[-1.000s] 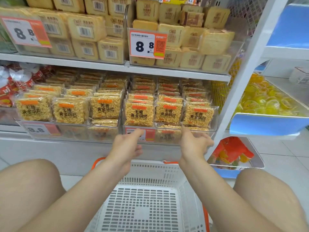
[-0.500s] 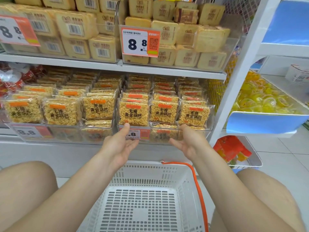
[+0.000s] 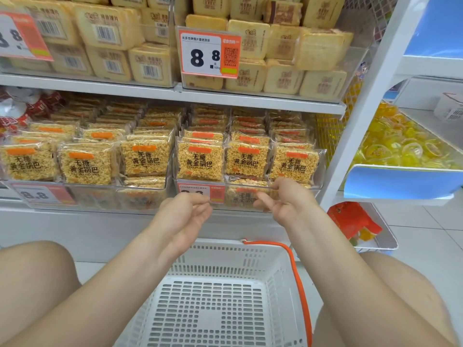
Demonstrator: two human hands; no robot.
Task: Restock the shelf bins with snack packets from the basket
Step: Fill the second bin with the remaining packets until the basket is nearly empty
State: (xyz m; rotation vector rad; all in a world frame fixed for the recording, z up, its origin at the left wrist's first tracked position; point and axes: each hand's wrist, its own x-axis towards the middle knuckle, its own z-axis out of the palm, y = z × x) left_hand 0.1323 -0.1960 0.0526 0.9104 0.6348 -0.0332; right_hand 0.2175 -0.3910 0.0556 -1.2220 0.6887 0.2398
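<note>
Both hands are up at the middle of the frame and both are empty: the left hand (image 3: 183, 216) has loosely curled fingers around nothing, and the right hand (image 3: 283, 204) is the same, hovering just in front of the clear shelf bin (image 3: 253, 187). The snack packets (image 3: 200, 159) stand upright in tight rows just above and behind the fingertips, on the far side of that clear wall, so nothing is in the grip. Down at the bottom centre the basket (image 3: 225, 256) shows bare white mesh between the forearms, though its near edge runs out of the picture, so I can't swear it's empty. Here's the danger: the front row leans on a low wall, and a careless knuckle could tip a packet forward and out. The left fingertips are also right by the orange price tag (image 3: 200, 194) and could knock it off its clip. And the rows look packed, so forcing more in would likely crush them.
</note>
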